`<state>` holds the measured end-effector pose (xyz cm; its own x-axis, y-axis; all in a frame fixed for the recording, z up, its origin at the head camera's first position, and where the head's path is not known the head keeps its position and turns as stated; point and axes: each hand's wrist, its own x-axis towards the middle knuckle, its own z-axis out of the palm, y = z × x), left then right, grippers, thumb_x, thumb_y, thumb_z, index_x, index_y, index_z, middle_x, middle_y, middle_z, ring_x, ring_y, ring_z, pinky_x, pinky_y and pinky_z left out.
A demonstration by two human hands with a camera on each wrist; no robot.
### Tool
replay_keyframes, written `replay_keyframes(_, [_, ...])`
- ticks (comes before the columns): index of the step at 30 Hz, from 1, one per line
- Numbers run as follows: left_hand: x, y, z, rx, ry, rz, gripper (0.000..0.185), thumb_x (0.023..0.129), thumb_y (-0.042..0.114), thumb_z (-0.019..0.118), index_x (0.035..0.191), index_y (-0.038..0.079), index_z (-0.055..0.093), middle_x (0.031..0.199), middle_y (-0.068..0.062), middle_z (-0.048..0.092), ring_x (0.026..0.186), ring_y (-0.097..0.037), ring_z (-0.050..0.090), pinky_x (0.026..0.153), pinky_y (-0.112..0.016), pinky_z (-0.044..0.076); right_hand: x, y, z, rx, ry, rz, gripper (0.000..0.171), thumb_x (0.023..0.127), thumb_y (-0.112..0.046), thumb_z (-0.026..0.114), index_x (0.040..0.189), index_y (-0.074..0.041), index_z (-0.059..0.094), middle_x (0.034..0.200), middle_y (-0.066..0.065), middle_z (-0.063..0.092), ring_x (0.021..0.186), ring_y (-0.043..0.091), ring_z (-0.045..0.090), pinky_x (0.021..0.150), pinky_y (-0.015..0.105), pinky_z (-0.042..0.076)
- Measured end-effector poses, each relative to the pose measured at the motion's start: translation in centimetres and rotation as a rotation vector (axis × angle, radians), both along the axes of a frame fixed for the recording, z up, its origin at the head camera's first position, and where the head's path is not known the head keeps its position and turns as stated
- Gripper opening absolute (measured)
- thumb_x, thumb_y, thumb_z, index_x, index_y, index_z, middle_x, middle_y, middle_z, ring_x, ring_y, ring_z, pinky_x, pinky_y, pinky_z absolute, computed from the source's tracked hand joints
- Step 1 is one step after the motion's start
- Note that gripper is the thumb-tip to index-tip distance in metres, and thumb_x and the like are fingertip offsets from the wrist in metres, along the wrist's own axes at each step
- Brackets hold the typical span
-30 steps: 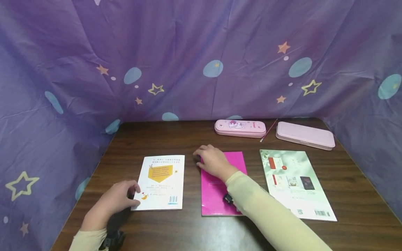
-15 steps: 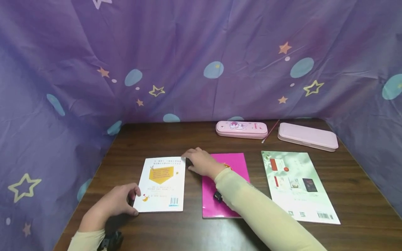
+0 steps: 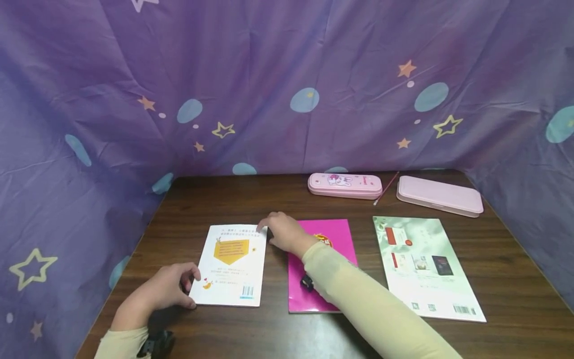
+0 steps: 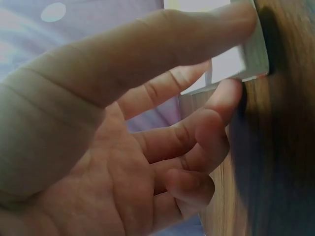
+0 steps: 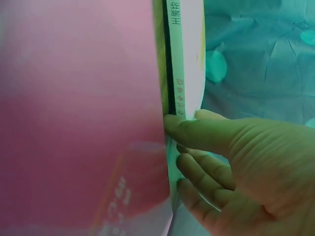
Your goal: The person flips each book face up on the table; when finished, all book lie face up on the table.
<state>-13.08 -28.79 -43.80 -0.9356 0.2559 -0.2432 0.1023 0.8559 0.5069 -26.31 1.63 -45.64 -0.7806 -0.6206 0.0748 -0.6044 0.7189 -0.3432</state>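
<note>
In the head view, a white paperback book (image 3: 233,279) with an orange panel and a barcode lies at left on the wooden table. My left hand (image 3: 163,289) is at its lower left corner, with thumb and fingers spread apart and fingertips against the edge. The left wrist view shows the thumb (image 4: 197,37) along the book's page edge (image 4: 256,56). My right hand (image 3: 287,233) reaches over the pink book (image 3: 309,296) to the white book's upper right corner. Its thumb (image 5: 202,132) touches the white book's spine (image 5: 176,64); the other fingertips are partly hidden.
A green-and-white book (image 3: 426,269) lies at right. Behind stand a pink pencil case (image 3: 345,185) with a rabbit print, a thin pencil-like stick (image 3: 386,188) and a plain pink case (image 3: 439,194). A purple star-patterned cloth (image 3: 269,75) surrounds the table.
My right hand has moved left from the pink book's top to the white book's upper right corner. The white book has turned slightly, its top shifting right. The left hand stays at its corner.
</note>
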Motion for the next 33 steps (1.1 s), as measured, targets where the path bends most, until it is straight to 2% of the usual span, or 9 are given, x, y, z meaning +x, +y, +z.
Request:
replay_keyframes(5, [0.1,-0.1,0.3,0.003,-0.023,0.025,0.054,0.058,0.010,0.097,0.100,0.014,0.064,0.075,0.001,0.060,0.070,-0.015,0.052,0.068,-0.032,0.040,0.0,-0.2,0.0,0.026,0.063,-0.052,0.043,0.078,-0.017,0.091,0.118,-0.026,0.076,0.118,0.003,0.072,0.113,0.028,0.066,0.096,0.044,0.056])
replay_keyframes(8, [0.2,-0.2,0.3,0.010,-0.026,0.027,0.054,0.058,0.010,0.097,0.100,0.014,0.064,0.076,0.001,0.060,0.070,-0.016,0.052,0.069,-0.033,0.041,0.0,-0.3,0.1,0.055,0.073,-0.070,0.042,0.079,-0.025,0.090,0.118,-0.028,0.076,0.119,0.001,0.072,0.115,0.027,0.066,0.096,0.045,0.053])
replay_keyframes(13, [0.2,-0.7,0.3,0.031,-0.016,0.007,0.054,0.058,0.010,0.097,0.101,0.014,0.064,0.077,0.000,0.061,0.070,-0.015,0.052,0.066,-0.030,0.041,0.1,-0.3,0.2,0.081,0.041,-0.080,0.041,0.082,-0.031,0.086,0.121,-0.030,0.076,0.127,0.000,0.070,0.122,0.025,0.063,0.103,0.047,0.045])
replay_keyframes(19, [-0.1,-0.8,0.2,0.053,-0.018,-0.016,0.053,0.059,0.007,0.096,0.100,0.013,0.063,0.078,0.000,0.060,0.070,-0.015,0.052,0.065,-0.029,0.041,0.4,0.4,0.3,0.013,-0.004,-0.074,0.038,0.085,-0.030,0.083,0.122,-0.027,0.076,0.126,-0.001,0.070,0.122,0.022,0.063,0.102,0.047,0.040])
replay_keyframes(24, [-0.2,-1.0,0.0,0.031,0.036,-0.049,0.057,0.057,0.009,0.097,0.103,0.012,0.062,0.080,0.002,0.060,0.072,-0.014,0.052,0.068,-0.030,0.042,0.4,0.9,0.4,-0.034,-0.040,-0.057,0.034,0.088,-0.033,0.080,0.122,-0.026,0.076,0.124,0.000,0.069,0.120,0.022,0.064,0.102,0.049,0.038])
replay_keyframes(28, [-0.2,-1.1,-0.2,0.014,0.077,-0.029,0.059,0.058,0.012,0.098,0.104,0.014,0.062,0.082,0.003,0.060,0.072,-0.014,0.053,0.068,-0.032,0.043,0.3,1.3,0.5,-0.069,-0.073,-0.052,0.033,0.090,-0.034,0.078,0.122,-0.024,0.076,0.123,0.000,0.069,0.120,0.022,0.064,0.102,0.050,0.037])
replay_keyframes(33, [-0.2,-1.5,-0.4,0.026,0.146,0.010,0.041,0.065,0.010,0.094,0.095,0.015,0.066,0.083,0.004,0.066,0.070,-0.010,0.054,0.064,-0.026,0.043,0.2,1.7,0.6,-0.124,-0.099,-0.062,0.030,0.091,-0.031,0.078,0.120,-0.022,0.076,0.119,0.001,0.071,0.117,0.020,0.064,0.096,0.045,0.038])
